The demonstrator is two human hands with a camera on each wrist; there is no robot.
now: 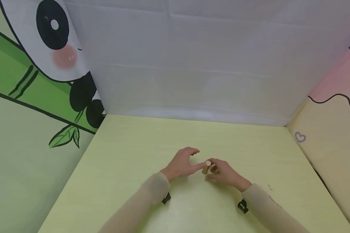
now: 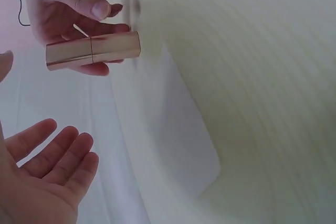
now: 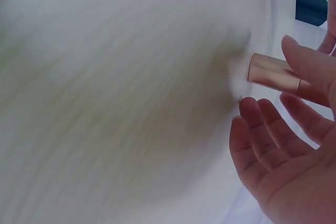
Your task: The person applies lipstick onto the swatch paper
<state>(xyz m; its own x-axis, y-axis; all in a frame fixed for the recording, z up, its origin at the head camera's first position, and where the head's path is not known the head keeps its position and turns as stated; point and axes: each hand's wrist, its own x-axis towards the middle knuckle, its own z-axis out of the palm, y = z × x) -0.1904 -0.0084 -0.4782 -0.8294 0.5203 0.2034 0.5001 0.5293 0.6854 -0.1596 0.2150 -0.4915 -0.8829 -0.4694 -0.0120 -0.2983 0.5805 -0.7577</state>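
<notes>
Gold tube [image 2: 73, 53], smooth and slim, sits between the two hands, low over the pale bench [image 1: 151, 139] and more upright than flat; I can't tell whether its lower end touches down. Fingers of the right hand [image 1: 225, 174] curl in behind it and seem to be what bears it, though the exact points of pressure are hidden from me. Facing it, the left hand [image 1: 182, 163] is loose, its fingers relaxed and grasping nothing; only the thumb reaches toward the tube's upper end, and whether it presses there I can't say.

I'd judge the thing light and stiff, its polished skin apt to slide under dry fingertips. A thin seam crosses the middle, so it is probably two parts, and hanging it by one end might let the other slip away. Best taken by its sides, one pinch either side of that seam, gently, as the shine would likely mark.
</notes>
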